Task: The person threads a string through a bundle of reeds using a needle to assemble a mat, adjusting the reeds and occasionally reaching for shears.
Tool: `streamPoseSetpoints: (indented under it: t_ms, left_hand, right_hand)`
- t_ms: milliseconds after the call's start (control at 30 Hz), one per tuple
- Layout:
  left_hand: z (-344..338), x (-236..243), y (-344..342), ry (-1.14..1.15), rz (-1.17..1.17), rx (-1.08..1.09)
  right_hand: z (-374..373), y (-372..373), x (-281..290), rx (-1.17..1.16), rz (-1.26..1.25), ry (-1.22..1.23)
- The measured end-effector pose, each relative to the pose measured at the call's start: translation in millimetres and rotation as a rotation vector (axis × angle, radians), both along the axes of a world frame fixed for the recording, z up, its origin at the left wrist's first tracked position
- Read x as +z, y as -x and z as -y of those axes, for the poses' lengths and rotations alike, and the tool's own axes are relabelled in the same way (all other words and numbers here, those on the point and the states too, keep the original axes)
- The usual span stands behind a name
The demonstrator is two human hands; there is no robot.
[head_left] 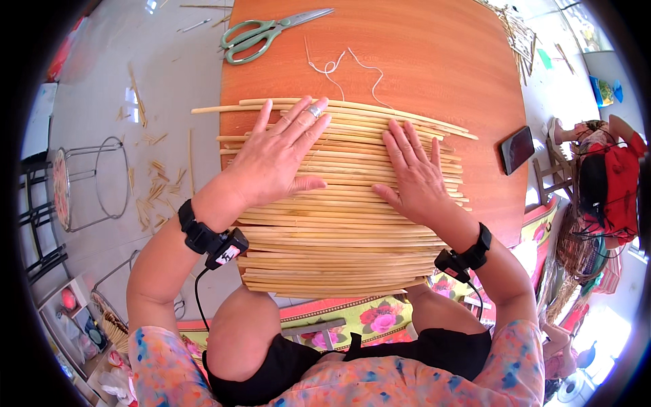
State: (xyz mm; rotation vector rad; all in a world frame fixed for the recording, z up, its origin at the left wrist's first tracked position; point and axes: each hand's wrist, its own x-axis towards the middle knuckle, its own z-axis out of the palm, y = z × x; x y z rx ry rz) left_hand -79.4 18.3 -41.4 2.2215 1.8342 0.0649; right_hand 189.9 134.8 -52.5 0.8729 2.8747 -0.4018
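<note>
A wide mat of pale straw-coloured thin sticks [339, 251] lies in parallel rows over the table's near end and reaches out above my knees. My left hand [280, 156] rests palm down on its upper left part, fingers spread, with a silver ring on one finger. My right hand [412, 166] lies flat on the upper right part, fingers also apart. Two white threads [375, 71] trail from the mat's far edge onto the orange wooden table [441, 57]; one seems to carry a thin needle. Green-handled scissors [264, 35] lie at the far left of the tabletop.
A black phone [515, 149] lies at the table's right edge. Beyond it, another person [607, 183] in red sits on the right. A metal-framed stool [95, 184] and scattered stick offcuts [157, 183] are on the left floor. A stick pile [517, 37] is at back right.
</note>
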Motion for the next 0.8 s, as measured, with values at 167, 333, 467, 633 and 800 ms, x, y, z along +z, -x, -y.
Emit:
streamPoseSetpoints:
  t_ms: [167,333,467,633,800]
  left_hand:
    - [-12,-11,-4,-0.069,-0.002,0.000]
    - [-50,8,20,-0.282,0.080,0.070]
    - [-97,-1,29,-0.364,0.108,-0.040]
    - [-112,-18,27,-0.311,0.085,-0.091]
    - [-118,-25,24,-0.407,0.086,-0.148]
  right_hand:
    - [-1,3,9,-0.017,-0.001,0.056]
    - [-17,19,20,0.003,-0.218,-0.001]
    - [-23,51,16,0.030,-0.296,0.022]
    - [-16,76,7,0.032,-0.283,0.048]
    - [-10,75,-5,0.042,-0.256,0.064]
